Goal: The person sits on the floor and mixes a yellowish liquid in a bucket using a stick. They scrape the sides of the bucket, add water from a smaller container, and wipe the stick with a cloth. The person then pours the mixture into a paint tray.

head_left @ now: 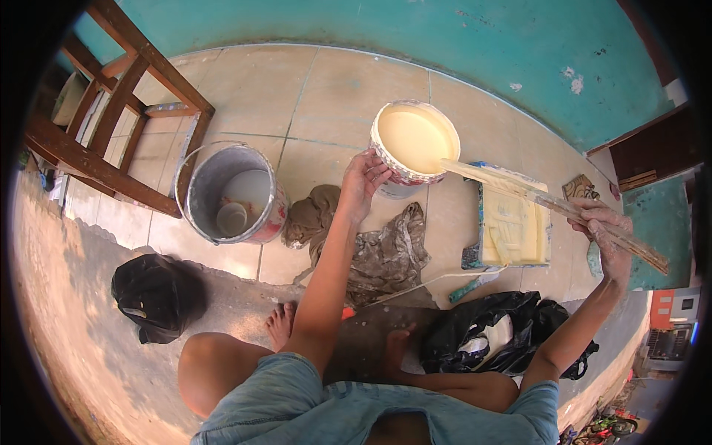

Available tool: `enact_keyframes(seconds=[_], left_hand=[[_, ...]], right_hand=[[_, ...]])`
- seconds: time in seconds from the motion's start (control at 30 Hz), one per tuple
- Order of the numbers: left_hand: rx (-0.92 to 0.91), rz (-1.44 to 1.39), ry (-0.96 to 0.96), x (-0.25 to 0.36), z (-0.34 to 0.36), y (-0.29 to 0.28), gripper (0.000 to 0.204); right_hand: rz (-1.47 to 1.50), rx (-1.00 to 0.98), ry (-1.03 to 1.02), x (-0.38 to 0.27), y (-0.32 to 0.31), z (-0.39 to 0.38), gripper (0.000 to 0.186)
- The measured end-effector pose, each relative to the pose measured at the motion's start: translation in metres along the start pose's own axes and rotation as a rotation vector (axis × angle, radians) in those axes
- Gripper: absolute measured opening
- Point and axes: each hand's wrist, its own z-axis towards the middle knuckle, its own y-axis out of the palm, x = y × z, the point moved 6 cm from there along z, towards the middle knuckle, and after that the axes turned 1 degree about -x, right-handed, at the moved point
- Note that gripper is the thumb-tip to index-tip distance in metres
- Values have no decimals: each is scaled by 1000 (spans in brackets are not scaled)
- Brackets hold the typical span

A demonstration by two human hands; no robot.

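My left hand (365,178) grips the rim of a bucket of cream paint (408,137) with its fingers on the outer side. My right hand (604,226) is closed around a long paint-coated wooden stick (541,199), whose far end reaches into the cream paint. Beneath the stick lies a paint tray (542,245) coated with cream paint, with a teal-handled tool (467,291) at its lower edge. Crumpled dirty cloths (382,256) lie below the bucket, between my left forearm and the tray.
A grey bucket (259,215) holding pale liquid and a small cup stands left, near wooden furniture (119,104). A black cap (156,297) lies lower left, a black plastic bag (445,341) lower right, near my legs. A turquoise wall (482,52) runs behind.
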Motion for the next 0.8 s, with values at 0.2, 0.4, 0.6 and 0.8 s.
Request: enact_keyframes(seconds=[0.2, 0.4, 0.6, 0.8], left_hand=[[16, -5, 21, -3, 1, 2, 30], [35, -15, 25, -6, -4, -2, 30], [12, 17, 48, -7, -5, -1, 38], [-9, -4, 61, -6, 0, 2, 37]], right_hand=[[-204, -13, -196, 20, 39, 20, 21], [-337, -80, -183, 43, 92, 31, 21], [-368, -26, -213, 67, 123, 32, 22], [-531, -125, -300, 45, 107, 22, 24]])
